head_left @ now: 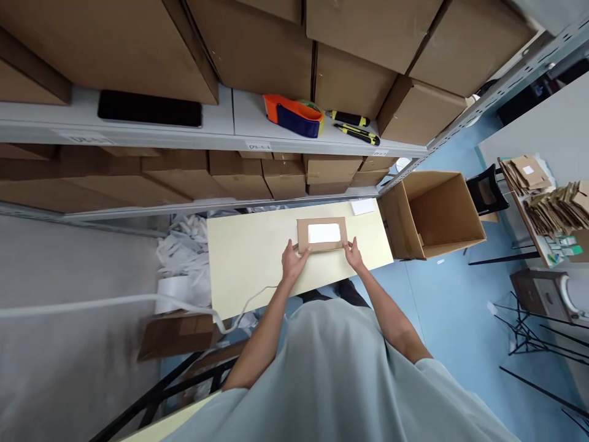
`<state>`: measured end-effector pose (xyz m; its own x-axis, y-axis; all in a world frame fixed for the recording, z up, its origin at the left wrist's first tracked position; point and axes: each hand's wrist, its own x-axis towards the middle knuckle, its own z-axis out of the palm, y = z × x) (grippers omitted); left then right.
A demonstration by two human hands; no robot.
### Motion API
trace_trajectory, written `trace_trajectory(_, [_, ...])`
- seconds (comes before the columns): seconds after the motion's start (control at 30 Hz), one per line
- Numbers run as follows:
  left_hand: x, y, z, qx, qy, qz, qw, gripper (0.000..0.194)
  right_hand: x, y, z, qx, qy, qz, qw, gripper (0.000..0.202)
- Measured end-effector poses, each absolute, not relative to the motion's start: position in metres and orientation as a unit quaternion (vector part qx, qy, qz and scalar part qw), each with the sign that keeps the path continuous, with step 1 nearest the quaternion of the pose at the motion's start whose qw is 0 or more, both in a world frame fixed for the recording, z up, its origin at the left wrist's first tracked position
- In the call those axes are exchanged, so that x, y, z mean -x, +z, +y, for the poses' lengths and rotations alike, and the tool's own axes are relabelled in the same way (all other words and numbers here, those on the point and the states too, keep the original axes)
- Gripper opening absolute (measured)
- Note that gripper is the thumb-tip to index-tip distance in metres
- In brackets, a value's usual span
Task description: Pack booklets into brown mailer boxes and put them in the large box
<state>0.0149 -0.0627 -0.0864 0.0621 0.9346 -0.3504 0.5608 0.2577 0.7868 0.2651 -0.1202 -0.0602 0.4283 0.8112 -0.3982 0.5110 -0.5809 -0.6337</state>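
A flat brown cardboard package with a blank-looking white label is held over the pale yellow table. My left hand grips its left end, thumb on the near corner. At the opposite end, my right hand is closed on the package's near right corner. The fingers beneath the package are partly hidden. Beyond it, near the table's far right corner, lies a small stack of white labels or paper.
A large open cardboard box stands right of the table. Shelves ahead hold brown boxes, a black phone-like slab, an orange-and-blue tape dispenser and utility knives. A white cable crosses at left.
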Motion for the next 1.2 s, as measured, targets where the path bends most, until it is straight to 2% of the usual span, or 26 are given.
trace_trajectory(0.07, [-0.016, -0.080, -0.066, -0.553, 0.222, 0.653, 0.468, 0.102, -0.265, -0.058, -0.121, 0.808, 0.354, -0.412, 0.228, 0.079])
trace_trajectory(0.2, [-0.031, -0.055, -0.081, -0.541, 0.260, 0.654, 0.461, 0.071, -0.281, -0.041, -0.130, 0.772, 0.368, -0.436, 0.281, 0.060])
trace_trajectory(0.3, [-0.056, -0.029, -0.102, -0.518, 0.322, 0.640, 0.468, 0.060, -0.310, -0.022, -0.152, 0.727, 0.380, -0.451, 0.350, 0.056])
trace_trajectory(0.43, [-0.112, 0.005, -0.133, -0.509, 0.401, 0.607, 0.461, 0.057, -0.364, 0.000, -0.206, 0.701, 0.377, -0.401, 0.453, 0.070])
trace_trajectory(0.57, [-0.186, 0.035, -0.169, -0.528, 0.413, 0.585, 0.456, 0.054, -0.424, 0.021, -0.282, 0.702, 0.356, -0.335, 0.518, 0.082])
trace_trajectory(0.7, [-0.267, 0.060, -0.206, -0.571, 0.389, 0.570, 0.444, 0.052, -0.485, 0.041, -0.360, 0.713, 0.333, -0.312, 0.533, 0.076])
trace_trajectory(0.87, [-0.369, 0.089, -0.237, -0.652, 0.357, 0.513, 0.428, 0.047, -0.554, 0.059, -0.423, 0.728, 0.300, -0.237, 0.569, 0.077])
trace_trajectory(1.07, [-0.465, 0.108, -0.243, -0.695, 0.338, 0.465, 0.431, 0.042, -0.623, 0.068, -0.441, 0.738, 0.258, -0.179, 0.597, 0.075])
trace_trajectory(1.2, [-0.521, 0.096, -0.229, -0.694, 0.327, 0.465, 0.442, 0.044, -0.673, 0.071, -0.433, 0.753, 0.250, -0.179, 0.581, 0.075])
